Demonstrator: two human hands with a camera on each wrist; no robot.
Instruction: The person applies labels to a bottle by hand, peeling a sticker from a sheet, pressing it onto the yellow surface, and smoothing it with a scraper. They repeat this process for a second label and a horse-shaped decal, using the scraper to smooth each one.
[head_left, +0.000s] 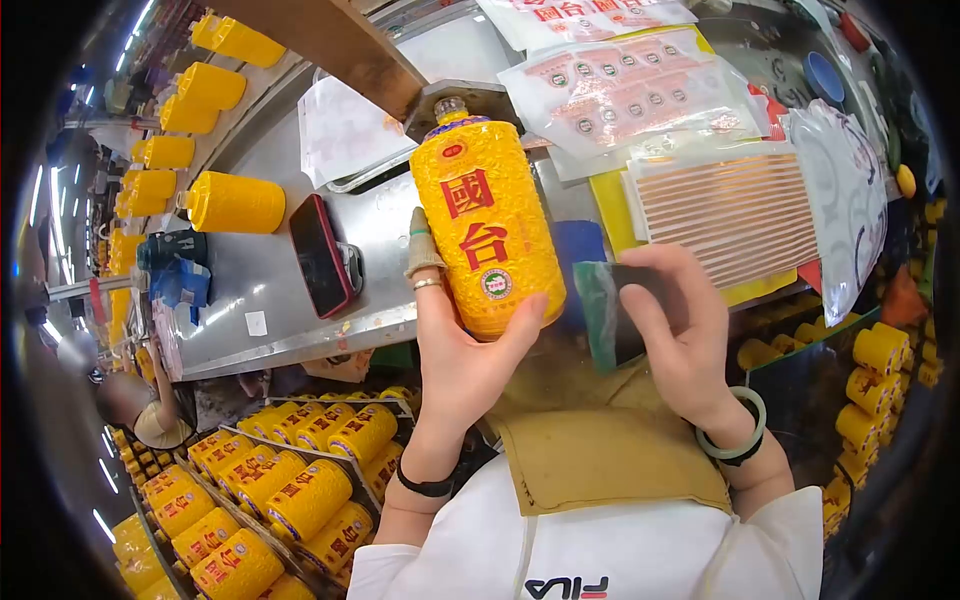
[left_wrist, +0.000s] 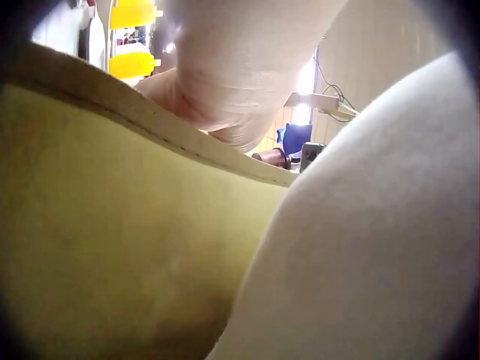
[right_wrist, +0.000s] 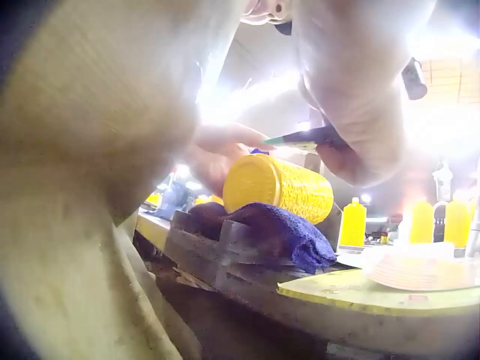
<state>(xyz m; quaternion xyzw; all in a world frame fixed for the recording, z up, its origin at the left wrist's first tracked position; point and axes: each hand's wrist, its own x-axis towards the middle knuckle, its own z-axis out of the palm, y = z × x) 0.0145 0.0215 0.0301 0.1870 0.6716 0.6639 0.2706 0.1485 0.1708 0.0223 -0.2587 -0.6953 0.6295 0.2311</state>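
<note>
My left hand (head_left: 462, 368) grips a yellow textured bottle (head_left: 487, 225) with red characters, thumb at its lower right and a covered finger along its left side. The bottle lies with its neck away from me against a wooden block (head_left: 480, 98). In the right wrist view, its base (right_wrist: 251, 184) shows above a folded blue cloth (right_wrist: 274, 229). Just right of the bottle, my right hand (head_left: 690, 345) pinches a dark flat pad (head_left: 632, 310) with a green edge between thumb and fingers. The left wrist view shows mostly apron (left_wrist: 135, 225) and sleeve (left_wrist: 382, 217).
Sheets of round labels (head_left: 640, 85) and a striped label sheet (head_left: 725, 210) lie on the right of the metal bench (head_left: 240, 330). A phone (head_left: 318, 255) is at left, near another yellow bottle (head_left: 235, 202). Crates of yellow bottles (head_left: 300, 495) stand below, and another person (head_left: 160, 425) is at far left.
</note>
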